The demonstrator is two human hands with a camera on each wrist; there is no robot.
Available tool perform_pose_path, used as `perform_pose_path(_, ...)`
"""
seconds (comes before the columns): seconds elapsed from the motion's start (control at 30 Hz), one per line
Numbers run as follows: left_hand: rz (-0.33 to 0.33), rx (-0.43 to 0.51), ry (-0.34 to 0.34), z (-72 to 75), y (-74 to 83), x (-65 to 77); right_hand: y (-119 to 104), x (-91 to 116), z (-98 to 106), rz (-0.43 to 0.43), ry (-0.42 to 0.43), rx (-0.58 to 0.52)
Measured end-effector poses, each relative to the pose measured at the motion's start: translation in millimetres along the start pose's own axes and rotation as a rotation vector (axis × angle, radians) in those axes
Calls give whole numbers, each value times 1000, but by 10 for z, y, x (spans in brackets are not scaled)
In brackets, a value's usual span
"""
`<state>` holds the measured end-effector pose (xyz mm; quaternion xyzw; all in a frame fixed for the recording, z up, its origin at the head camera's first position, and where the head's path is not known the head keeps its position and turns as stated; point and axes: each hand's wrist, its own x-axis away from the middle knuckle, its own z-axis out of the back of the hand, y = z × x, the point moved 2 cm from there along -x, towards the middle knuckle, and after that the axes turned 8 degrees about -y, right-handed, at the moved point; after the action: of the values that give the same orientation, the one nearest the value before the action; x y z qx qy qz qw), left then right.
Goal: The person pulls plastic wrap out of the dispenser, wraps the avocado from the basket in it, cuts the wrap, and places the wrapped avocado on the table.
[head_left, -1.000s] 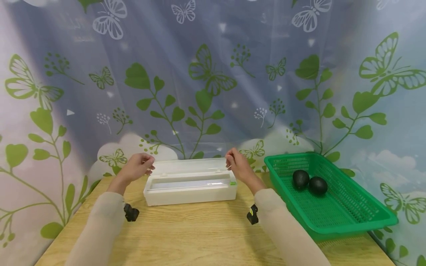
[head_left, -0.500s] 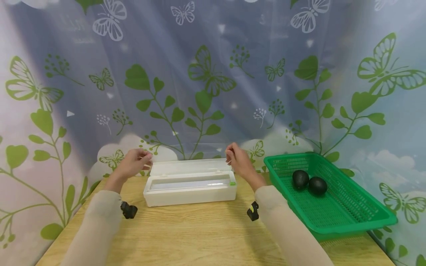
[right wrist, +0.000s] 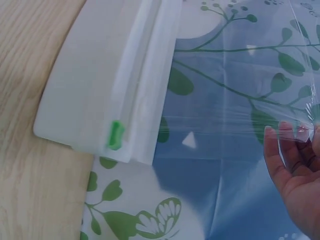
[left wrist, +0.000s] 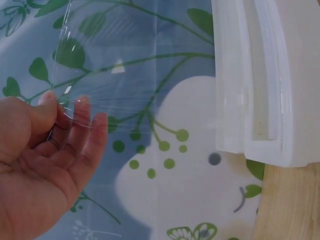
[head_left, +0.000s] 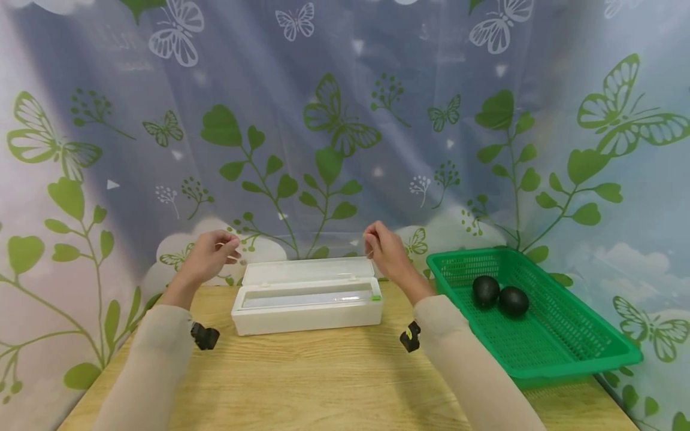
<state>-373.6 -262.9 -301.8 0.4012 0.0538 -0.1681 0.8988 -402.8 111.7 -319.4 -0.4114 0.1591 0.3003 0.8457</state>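
A white plastic wrap dispenser lies on the table with its lid tipped back. Clear plastic wrap stretches out of it, taut and creased towards its corners. My left hand pinches one corner between thumb and fingers, above and left of the dispenser. At the other side, my right hand grips the opposite corner; the right wrist view shows its fingers at the gathered film, with the thumb partly cut off. A green slider sits at the dispenser's right end.
On the right stands a green plastic basket holding two dark avocado-like fruits. A wooden table bears everything. Behind it hangs a curtain printed with leaves and butterflies.
Both hands have risen away from the dispenser, drawing more wrap out; the left hand has also moved left. Dispenser and basket have stayed in place.
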Motion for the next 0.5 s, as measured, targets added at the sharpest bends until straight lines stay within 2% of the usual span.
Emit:
perform_pose_path(0.23,-26,-26,39,72,89,17,-81,-27,84,15,13,16)
perform_pose_path(0.5,-21,-32,58,158,229,78,-205,-44,163,66,37,9)
